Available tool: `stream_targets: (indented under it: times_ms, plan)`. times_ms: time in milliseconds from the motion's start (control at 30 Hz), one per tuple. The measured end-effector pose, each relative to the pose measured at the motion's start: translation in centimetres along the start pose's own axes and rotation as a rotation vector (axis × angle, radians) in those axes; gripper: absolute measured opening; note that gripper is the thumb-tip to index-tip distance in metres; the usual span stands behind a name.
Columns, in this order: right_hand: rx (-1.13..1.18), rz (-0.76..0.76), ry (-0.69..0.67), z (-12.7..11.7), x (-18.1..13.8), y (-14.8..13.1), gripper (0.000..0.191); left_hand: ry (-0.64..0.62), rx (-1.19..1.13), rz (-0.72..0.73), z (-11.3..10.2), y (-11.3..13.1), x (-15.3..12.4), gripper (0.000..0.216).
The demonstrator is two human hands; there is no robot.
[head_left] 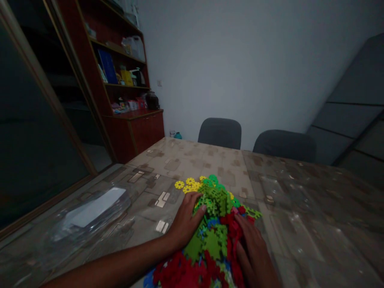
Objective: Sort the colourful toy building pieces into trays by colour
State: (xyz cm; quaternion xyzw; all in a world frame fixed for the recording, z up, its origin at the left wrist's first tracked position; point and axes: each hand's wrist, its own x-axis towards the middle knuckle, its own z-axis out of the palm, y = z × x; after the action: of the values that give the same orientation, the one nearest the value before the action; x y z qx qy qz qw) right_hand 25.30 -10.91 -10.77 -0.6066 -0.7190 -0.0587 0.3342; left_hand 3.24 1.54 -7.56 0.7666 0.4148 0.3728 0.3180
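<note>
The room is dim, with a cool grey cast on the wall behind the worktop. Small pale patches on the worktop glint brightly, and the plastic packaging at its left side shows soft glare; the light's source cannot be told. Left of the worktop, the doorway sinks to near black. Wide-lens stretch tilts its frame (the grey panels beyond the worktop's right side lean too). Over the worktop's near part, the red pieces, left hand and right hand look soft.
</note>
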Motion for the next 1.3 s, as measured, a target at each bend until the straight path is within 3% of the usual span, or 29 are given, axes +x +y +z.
stream_targets:
  times_ms: [100,167,200,300,333,400,467,567,633,733,833,1033,1133,1300]
  plan:
    - [0.0,0.009,0.018,-0.5,-0.6,-0.3,0.07,0.029,-0.014,0.016,0.8,1.1,0.8,0.04]
    - [-0.01,-0.021,0.002,-0.3,-1.5,-0.5,0.079,-0.006,-0.036,0.062,-0.4,1.8,1.0,0.045]
    - [-0.031,-0.038,-0.004,0.0,-2.1,-0.7,0.081,-0.093,-0.061,0.116,-1.6,2.1,0.9,0.051]
    - [-0.115,-0.068,-0.045,1.0,-3.2,-1.1,0.086,-0.574,-0.06,0.3,-6.1,2.7,-0.5,0.085]
    - [-0.124,-0.087,-0.072,1.2,-3.3,-1.2,0.088,-0.65,-0.026,0.32,-7.5,2.8,-1.3,0.099]
    - [-0.099,-0.114,-0.121,1.3,-2.7,-1.6,0.094,-0.741,0.038,0.34,-9.4,2.7,-3.0,0.108]
    - [-0.05,-0.1,-0.136,1.3,-1.3,-2.2,0.099,-0.772,0.105,0.343,-9.7,2.4,-4.5,0.112]
    - [0.05,-0.016,-0.065,1.6,1.3,-3.4,0.09,-0.625,0.191,0.375,-7.7,1.4,-5.3,0.103]
    - [0.148,0.056,0.001,2.1,3.1,-4.3,0.078,-0.366,0.2,0.394,-5.9,0.7,-4.4,0.091]
    - [0.288,0.144,0.046,2.9,6.0,-5.4,0.065,-0.143,0.214,0.278,-4.0,-0.1,-1.4,0.076]
    - [0.337,0.239,0.032,3.0,9.3,-5.7,0.061,-0.054,0.216,0.216,-3.8,-0.7,2.4,0.064]
    - [0.293,0.338,-0.038,1.7,14.1,-4.2,0.064,-0.073,0.253,0.168,-5.2,-2.2,7.4,0.05]
    - [0.248,0.403,-0.051,1.2,14.6,-2.8,0.062,-0.121,0.249,0.145,-6.0,-3.2,8.6,0.043]
    - [0.137,0.488,-0.057,1.3,14.3,-1.0,0.054,-0.209,0.175,0.132,-6.0,-4.4,10.2,0.05]
